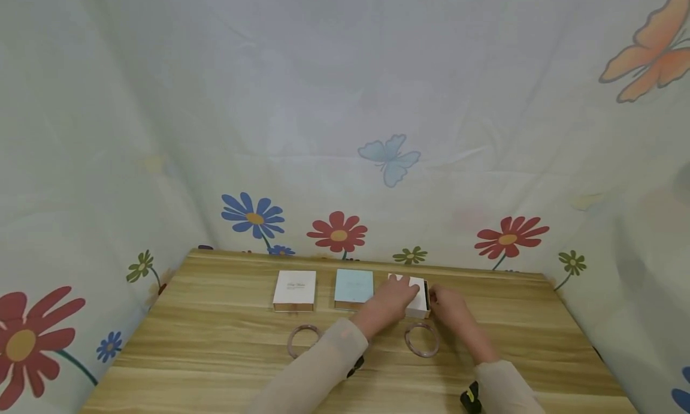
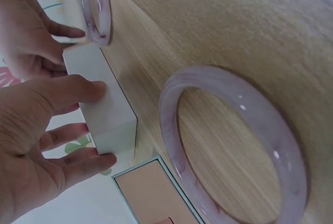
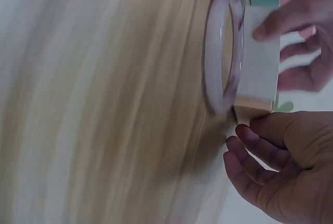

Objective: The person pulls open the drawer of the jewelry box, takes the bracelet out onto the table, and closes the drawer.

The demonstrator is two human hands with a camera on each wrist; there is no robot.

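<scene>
A white drawer-style gift box (image 1: pixel 417 309) lies at the right of the row, its drawer slightly out and a dark inside showing at the right end. My left hand (image 1: pixel 393 297) grips its sleeve, thumb on the near side (image 2: pixel 112 104) and fingers on the far side. At the box's right end, my right hand (image 1: pixel 451 307) pinches the drawer's brown end (image 3: pixel 254 103) with thumb and bent fingers. Just in front of this box lies a pale purple bangle (image 1: pixel 406 342). Another bangle (image 1: pixel 290 343) lies further left, partly hidden by my left sleeve.
A light blue box (image 1: pixel 353 286) stands left of the white one, and a second white box (image 1: pixel 294 289) stands left of that. All are on a wood-grain table (image 1: pixel 215 342). Behind it hangs a white curtain (image 1: pixel 302 102) printed with flowers and butterflies.
</scene>
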